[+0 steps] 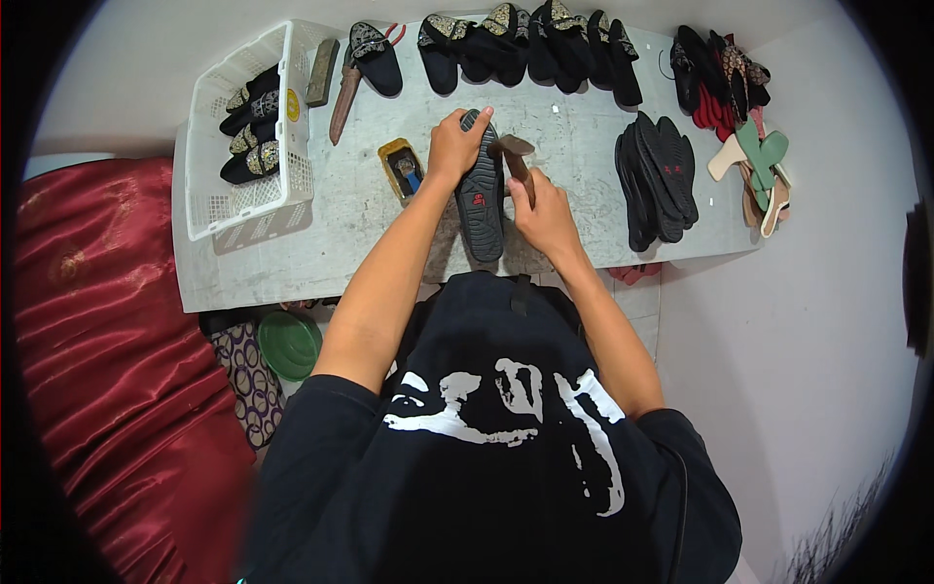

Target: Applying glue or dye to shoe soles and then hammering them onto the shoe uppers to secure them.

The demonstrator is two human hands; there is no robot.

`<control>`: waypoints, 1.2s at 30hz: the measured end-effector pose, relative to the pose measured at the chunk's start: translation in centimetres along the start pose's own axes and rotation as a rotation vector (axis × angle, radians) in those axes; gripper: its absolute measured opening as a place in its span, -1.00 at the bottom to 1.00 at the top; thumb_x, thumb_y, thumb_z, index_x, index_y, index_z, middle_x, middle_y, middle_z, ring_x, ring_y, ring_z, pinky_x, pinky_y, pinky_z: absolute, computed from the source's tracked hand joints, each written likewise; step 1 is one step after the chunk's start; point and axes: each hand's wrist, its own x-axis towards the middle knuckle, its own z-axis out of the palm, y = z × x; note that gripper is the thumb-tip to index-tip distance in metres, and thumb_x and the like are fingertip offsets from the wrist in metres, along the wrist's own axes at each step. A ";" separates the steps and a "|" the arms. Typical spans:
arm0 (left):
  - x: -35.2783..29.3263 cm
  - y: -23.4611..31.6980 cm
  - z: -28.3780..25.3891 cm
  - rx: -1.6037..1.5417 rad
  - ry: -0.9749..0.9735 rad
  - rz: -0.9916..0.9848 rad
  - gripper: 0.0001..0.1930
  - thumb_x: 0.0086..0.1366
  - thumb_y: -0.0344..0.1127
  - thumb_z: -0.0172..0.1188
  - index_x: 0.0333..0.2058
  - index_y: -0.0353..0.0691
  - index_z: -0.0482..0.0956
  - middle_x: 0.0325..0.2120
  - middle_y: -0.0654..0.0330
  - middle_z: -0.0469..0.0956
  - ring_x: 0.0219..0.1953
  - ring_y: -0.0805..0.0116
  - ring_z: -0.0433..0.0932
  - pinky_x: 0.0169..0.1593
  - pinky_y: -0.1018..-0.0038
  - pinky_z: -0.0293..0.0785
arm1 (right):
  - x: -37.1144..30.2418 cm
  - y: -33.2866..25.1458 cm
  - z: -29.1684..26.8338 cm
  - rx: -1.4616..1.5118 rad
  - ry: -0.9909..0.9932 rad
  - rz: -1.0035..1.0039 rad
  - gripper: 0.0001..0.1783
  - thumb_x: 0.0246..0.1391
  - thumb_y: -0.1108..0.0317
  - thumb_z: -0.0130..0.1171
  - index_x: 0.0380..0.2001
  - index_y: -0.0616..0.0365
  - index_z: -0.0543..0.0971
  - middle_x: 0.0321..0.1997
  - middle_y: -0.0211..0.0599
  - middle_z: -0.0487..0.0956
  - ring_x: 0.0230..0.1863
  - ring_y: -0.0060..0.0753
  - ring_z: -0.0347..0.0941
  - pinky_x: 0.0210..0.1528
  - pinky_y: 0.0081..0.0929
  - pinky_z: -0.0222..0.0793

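A black slipper lies sole-up on the grey worktable, toe pointing away from me. My left hand grips its far end and holds it down. My right hand is closed around the wooden handle of a small hammer, whose metal head hovers just over the right edge of the sole. Both forearms reach in from below, above my black printed shirt.
A white plastic basket with black embellished slippers stands at the left. More slippers line the far edge. A stack of black soles lies right, with coloured soles beyond. A yellow tin and a knife-like tool lie nearby. Red cloth covers the left.
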 end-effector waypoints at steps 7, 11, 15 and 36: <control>0.1 -1.2 0.6 0.036 0.070 0.050 -0.38 0.51 0.18 0.01 -0.21 -0.38 0.67 -0.30 -0.32 0.66 -0.12 -0.36 0.63 -0.01 0.02 0.51 | 0.9 -1.2 1.4 -0.047 0.030 0.040 -0.64 0.34 0.13 0.17 -0.30 0.27 0.49 -0.54 0.16 0.59 -0.42 0.36 0.58 -0.36 0.04 0.43; -0.1 -0.8 0.7 0.039 0.099 0.039 -0.40 0.55 0.13 -0.09 -0.21 -0.38 0.66 -0.28 -0.37 0.64 -0.10 -0.42 0.60 0.01 -0.08 0.48 | 0.9 -1.4 1.9 0.066 0.040 0.065 -0.63 0.35 0.12 0.16 -0.32 0.27 0.49 -0.56 0.16 0.58 -0.43 0.35 0.58 -0.38 0.04 0.42; 0.1 -0.4 0.4 0.014 0.048 0.030 -0.43 0.59 0.05 -0.15 -0.25 -0.38 0.63 -0.31 -0.38 0.61 -0.13 -0.47 0.57 -0.03 -0.13 0.44 | 1.9 -1.4 1.9 0.054 0.062 0.027 -0.64 0.36 0.13 0.15 -0.32 0.27 0.49 -0.56 0.16 0.57 -0.44 0.34 0.57 -0.38 0.05 0.41; -0.1 -0.3 0.2 -0.025 0.055 0.049 -0.37 0.61 0.06 -0.23 -0.34 -0.43 0.55 -0.35 -0.39 0.56 -0.15 -0.49 0.52 -0.07 -0.10 0.40 | -0.7 -0.2 1.4 0.096 0.052 -0.035 -0.70 0.32 0.22 0.20 -0.28 0.29 0.50 -0.51 0.18 0.59 -0.43 0.34 0.57 -0.40 0.03 0.41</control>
